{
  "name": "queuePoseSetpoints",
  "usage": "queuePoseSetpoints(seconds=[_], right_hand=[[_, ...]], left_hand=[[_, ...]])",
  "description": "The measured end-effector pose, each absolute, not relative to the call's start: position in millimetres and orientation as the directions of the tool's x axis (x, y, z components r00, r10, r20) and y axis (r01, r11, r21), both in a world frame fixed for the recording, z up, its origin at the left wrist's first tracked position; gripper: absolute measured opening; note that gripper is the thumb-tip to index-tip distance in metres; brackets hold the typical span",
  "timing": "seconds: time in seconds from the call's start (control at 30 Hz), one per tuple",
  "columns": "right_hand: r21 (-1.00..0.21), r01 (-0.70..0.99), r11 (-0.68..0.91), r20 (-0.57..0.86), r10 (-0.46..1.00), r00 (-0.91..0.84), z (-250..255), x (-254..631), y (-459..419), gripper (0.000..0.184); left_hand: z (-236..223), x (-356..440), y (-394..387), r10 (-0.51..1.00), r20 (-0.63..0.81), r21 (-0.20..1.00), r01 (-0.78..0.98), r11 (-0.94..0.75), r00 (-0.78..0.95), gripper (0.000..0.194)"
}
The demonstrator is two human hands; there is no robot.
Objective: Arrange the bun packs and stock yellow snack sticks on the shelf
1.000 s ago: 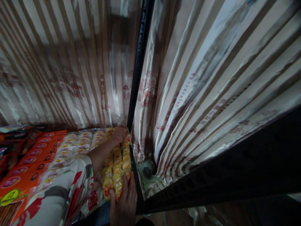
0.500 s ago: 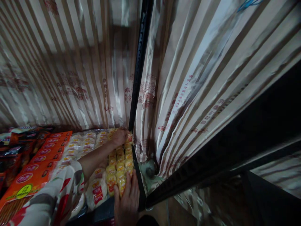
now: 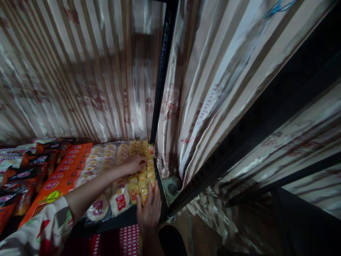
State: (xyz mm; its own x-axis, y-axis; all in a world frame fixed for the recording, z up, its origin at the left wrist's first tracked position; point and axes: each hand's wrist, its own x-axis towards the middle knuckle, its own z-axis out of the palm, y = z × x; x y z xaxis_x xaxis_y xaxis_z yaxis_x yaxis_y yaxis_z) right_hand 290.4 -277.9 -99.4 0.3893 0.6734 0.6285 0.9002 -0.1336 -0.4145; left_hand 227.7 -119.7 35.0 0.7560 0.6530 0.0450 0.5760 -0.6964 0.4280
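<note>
Rows of small yellow wrapped snack packets (image 3: 142,177) fill the right end of a dark shelf (image 3: 117,219). My left hand (image 3: 135,163) reaches in over the middle of these rows, its fingers curled down onto the packets. Whether something sits between those fingertips is hidden. At the front end, my right hand (image 3: 149,208) grips the nearest yellow packets, thumb on their left side and fingers along the right. Just left of them are round white cakes in clear wrap (image 3: 119,201), with red labels, partly covered by my left forearm.
Orange snack packs (image 3: 57,177) and dark-orange bags (image 3: 23,174) line the shelf farther left. A black upright post (image 3: 162,71) stands at the back corner. Striped shiny sheeting (image 3: 106,89) hangs behind, and a black beam (image 3: 213,174) runs diagonally at right.
My left hand has come forward from the back end of the yellow rows to their middle. My right hand stays at the front packets. The view has shifted slightly.
</note>
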Motion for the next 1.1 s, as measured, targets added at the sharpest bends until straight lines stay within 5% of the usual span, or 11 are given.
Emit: queuePoseSetpoints(seconds=[0.2, 0.4, 1.1], right_hand=[[-0.441, 0.886, -0.144, 0.596, 0.691, 0.409, -96.3, 289.3, -278.8, 0.058], [-0.445, 0.885, -0.139, 0.598, 0.689, 0.409, -92.7, 288.9, -280.4, 0.057], [-0.425, 0.893, -0.149, 0.601, 0.691, 0.402, -96.1, 289.0, -283.7, 0.056]], left_hand=[[48.9, 194.5, -163.5, 0.647, -0.083, 0.297, 0.639, -0.71, 0.758, 0.02], [34.9, 176.4, -183.6, 0.714, -0.063, 0.227, 0.706, -0.67, 0.697, 0.019], [20.5, 167.7, -199.3, 0.744, 0.041, 0.423, 0.663, -0.617, 0.667, 0.015]])
